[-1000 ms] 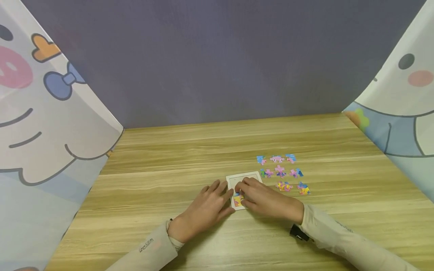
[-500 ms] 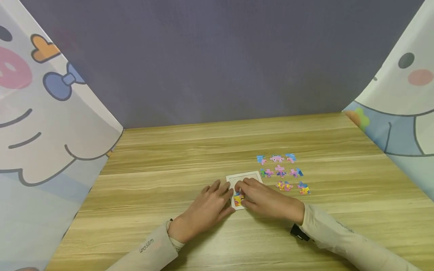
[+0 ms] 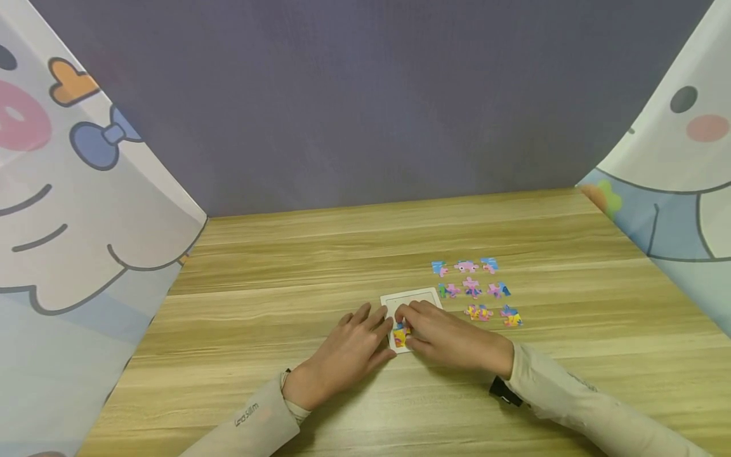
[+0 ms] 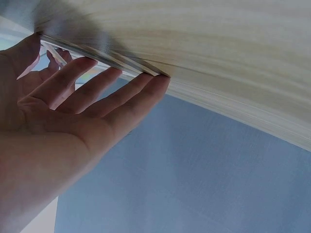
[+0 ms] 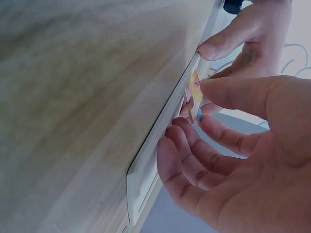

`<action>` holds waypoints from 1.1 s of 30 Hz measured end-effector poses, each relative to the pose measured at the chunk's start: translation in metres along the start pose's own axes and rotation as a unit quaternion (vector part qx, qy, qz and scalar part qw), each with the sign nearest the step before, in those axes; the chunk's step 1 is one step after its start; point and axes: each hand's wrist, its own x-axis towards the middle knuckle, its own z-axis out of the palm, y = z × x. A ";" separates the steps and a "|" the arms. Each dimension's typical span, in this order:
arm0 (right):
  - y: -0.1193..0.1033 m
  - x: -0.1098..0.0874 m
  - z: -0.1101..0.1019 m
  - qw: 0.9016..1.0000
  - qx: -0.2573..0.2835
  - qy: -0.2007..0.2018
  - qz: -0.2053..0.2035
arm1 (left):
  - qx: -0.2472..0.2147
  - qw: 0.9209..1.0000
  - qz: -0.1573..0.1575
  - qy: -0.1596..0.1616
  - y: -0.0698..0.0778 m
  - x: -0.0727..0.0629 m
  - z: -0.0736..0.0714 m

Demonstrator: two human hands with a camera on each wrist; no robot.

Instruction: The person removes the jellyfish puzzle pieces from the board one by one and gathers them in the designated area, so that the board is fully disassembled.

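Note:
A small white puzzle frame (image 3: 408, 296) lies on the table between the two hands. My right hand (image 3: 451, 336) pinches a yellow, pink and blue jigsaw piece (image 5: 195, 94) between thumb and index finger. In the right wrist view this piece is tilted over the lower left corner of the frame. Spread fingers of my left hand (image 3: 347, 357) rest along the frame's left edge, with the thumb at its near corner. The left wrist view shows those left-hand fingers (image 4: 138, 104) fairly straight, tips down by the frame. Part of the frame is hidden under the right hand.
Loose jigsaw pieces lie in rows right of the frame: a pink piece with eyes (image 3: 466, 266) at the top, another pink piece (image 3: 471, 287) in the middle, a yellow-pink piece (image 3: 478, 312) and a yellow-blue piece (image 3: 511, 316) nearest. A grey wall (image 3: 377, 108) stands behind the wooden table (image 3: 274, 254).
The piece in the right hand shifts very slightly within the frame's corner. Both hands otherwise stay in the same place, and the loose pieces lie as before.

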 end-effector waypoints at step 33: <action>0.002 0.003 0.003 0.996 0.028 0.055 -0.059 | -0.002 1.000 0.002 0.006 0.000 0.000 -0.001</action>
